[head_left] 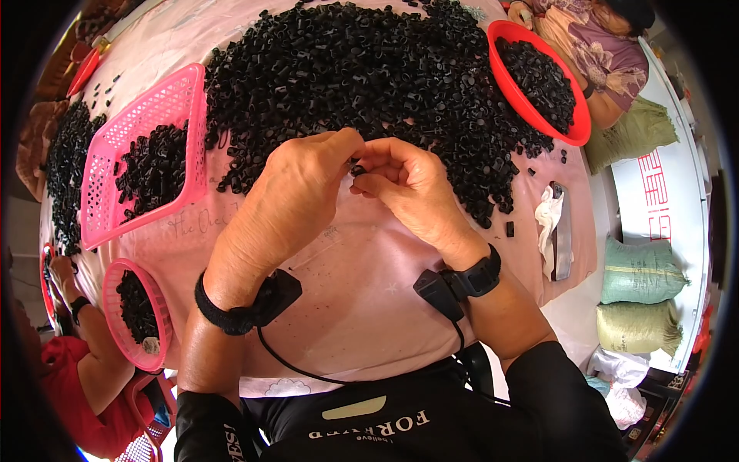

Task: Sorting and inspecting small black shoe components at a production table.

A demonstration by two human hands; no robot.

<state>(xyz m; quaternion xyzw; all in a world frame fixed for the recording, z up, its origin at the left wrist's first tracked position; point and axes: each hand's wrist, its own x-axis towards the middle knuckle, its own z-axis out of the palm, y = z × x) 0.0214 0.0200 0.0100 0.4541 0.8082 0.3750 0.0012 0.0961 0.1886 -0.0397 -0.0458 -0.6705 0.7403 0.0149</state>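
My two hands meet in front of me, over the near edge of a broad heap of small black plastic pieces (362,69). Between the thumb and fingers of my right hand (412,181) sits one small black plastic piece (356,170). The fingers of my left hand (304,177) are closed in a pinch against the right fingertips. The back of that hand hides its thumb and whatever it grips. Many heaped pieces look like short tubes or curved clips; the held one is too small to make out its shape.
On the left, a pink rectangular basket (154,108) and a pink round basket (159,308) contain black pieces. A red bowl (580,127) of them stands at the far right. A metal tool with white cloth (562,231) lies nearer. Two people sit nearby; sacks (643,269) lie on the right.
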